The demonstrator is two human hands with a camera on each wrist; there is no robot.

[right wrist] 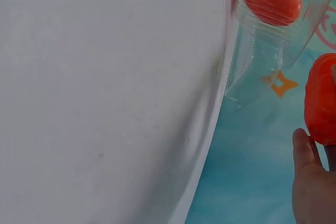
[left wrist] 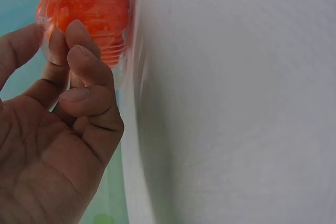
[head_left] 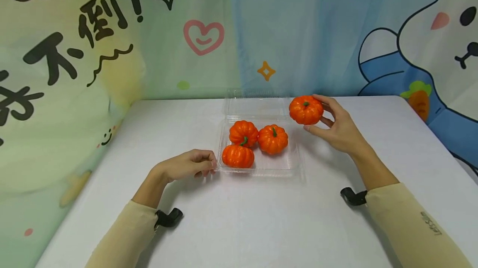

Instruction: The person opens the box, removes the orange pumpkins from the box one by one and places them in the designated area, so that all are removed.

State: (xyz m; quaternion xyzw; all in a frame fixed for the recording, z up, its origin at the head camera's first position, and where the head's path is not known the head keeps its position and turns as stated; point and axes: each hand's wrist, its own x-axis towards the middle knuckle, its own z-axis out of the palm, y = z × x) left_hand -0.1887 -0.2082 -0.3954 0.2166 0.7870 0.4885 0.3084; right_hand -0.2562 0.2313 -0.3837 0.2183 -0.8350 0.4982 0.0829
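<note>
An orange toy pumpkin (head_left: 306, 110) with a green stem is held by my right hand (head_left: 337, 129), thumb below and fingers above, over the table to the right of a clear plastic box (head_left: 278, 164). Inside the box sit three more pumpkins: one at the back left (head_left: 242, 132), one at the right (head_left: 273, 140) and one at the front left (head_left: 237, 157). My left hand (head_left: 190, 163) pinches the box's front left rim between thumb and fingers, as the left wrist view shows close up.
The box's transparent lid (head_left: 257, 106) is folded back toward the far edge of the white table (head_left: 246, 222). Behind the table hangs a printed curtain (head_left: 298, 31) with a heart and cartoon figures. A black wrist mount (head_left: 168, 218) sticks out from the left sleeve.
</note>
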